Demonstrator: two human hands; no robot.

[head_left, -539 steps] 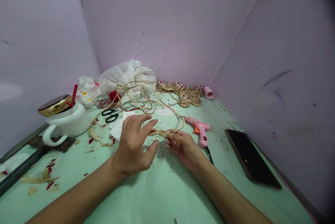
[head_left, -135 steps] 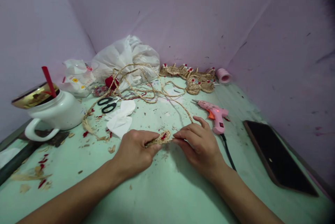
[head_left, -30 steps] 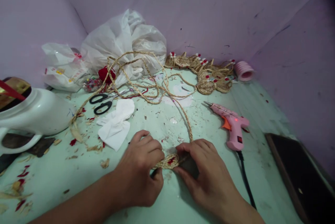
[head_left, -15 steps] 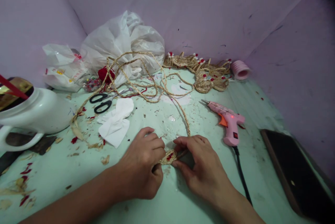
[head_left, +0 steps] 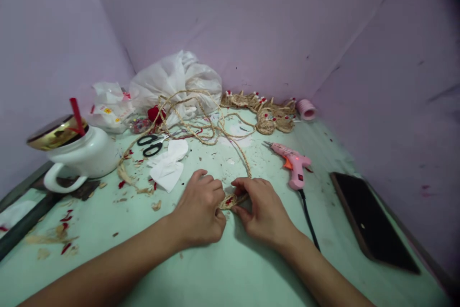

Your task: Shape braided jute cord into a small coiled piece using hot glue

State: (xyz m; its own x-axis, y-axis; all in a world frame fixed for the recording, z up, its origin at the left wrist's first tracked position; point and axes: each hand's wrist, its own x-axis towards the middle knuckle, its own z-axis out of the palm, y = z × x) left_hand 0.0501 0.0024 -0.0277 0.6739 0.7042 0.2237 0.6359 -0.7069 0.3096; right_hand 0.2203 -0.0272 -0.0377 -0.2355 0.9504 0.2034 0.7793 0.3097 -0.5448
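Observation:
Between my two hands is a small coil of braided straw cord (head_left: 228,201) with a red centre, just above the green tabletop. My left hand (head_left: 204,209) is closed on the coil's left side. With thumb and fingers my right hand (head_left: 260,209) pinches its right side, where the cord runs in. From behind the right fingers the long straw braid (head_left: 241,151) leads back to a loose tangle on the table. A pink glue gun (head_left: 295,161) with a lit red light lies to the right. Black-handled scissors (head_left: 153,145) lie behind a white paper piece (head_left: 168,165).
Finished straw pieces with red and white beads (head_left: 275,118) sit against the wall, beside a pink spool (head_left: 306,109). White plastic bags (head_left: 179,82) stand at the back. A white mug (head_left: 86,153) is at left, a dark phone (head_left: 373,223) at right. Scraps litter the table.
The view has shifted and tilted up, so more of the mug and phone shows. Both hands keep hold of the coil in nearly the same pose.

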